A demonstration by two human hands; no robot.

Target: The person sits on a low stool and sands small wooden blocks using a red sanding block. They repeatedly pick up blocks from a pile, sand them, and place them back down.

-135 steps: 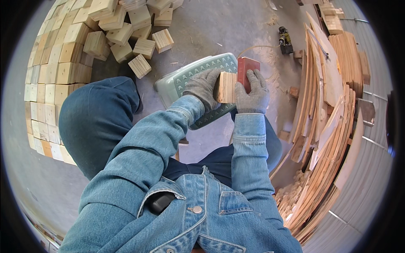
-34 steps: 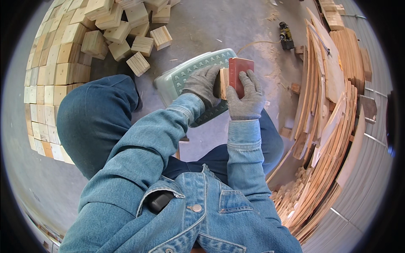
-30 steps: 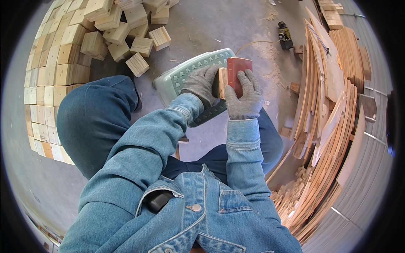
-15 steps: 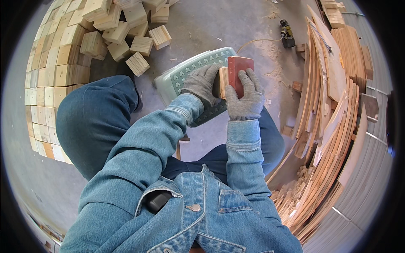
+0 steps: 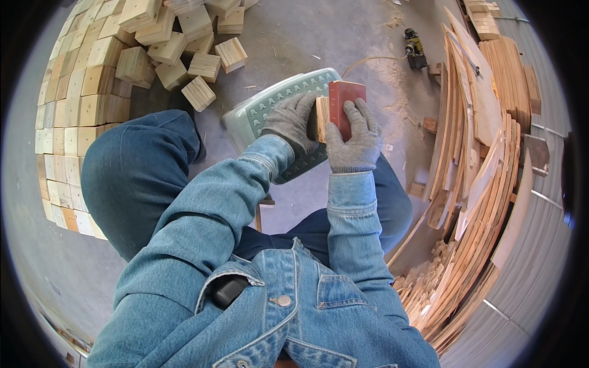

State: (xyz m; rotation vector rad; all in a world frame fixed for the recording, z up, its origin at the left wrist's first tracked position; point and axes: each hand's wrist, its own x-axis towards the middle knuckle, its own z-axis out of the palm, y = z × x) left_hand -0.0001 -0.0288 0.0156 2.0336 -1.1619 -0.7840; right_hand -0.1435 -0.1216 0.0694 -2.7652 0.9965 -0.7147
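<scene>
Plastic stool (image 5: 251, 116): pale green.
Right hand (image 5: 353, 141): gloved, closed on a red block (image 5: 345, 98).
Left hand (image 5: 289, 122): gloved, partly curled around a wood block (image 5: 323, 119).
Red block: against the wood block's right side.
Wood block: above the stool — between left palm and red block.

I see a way through ahead, across the floor (image 5: 288, 40) between the loose blocks (image 5: 199, 94) and the power drill (image 5: 415, 52); a thin tan strand curves low across it. Leftward, the left knee (image 5: 138, 172) and block stack (image 5: 67, 113) bar me. Rightward, floor separates the right hand (image 5: 354, 141) from the long boards (image 5: 481, 202). Between it and the left hand (image 5: 292, 122), the wood block (image 5: 323, 118) and red block (image 5: 341, 100) fill the space; the stool (image 5: 236, 119) blocks downward passage.
</scene>
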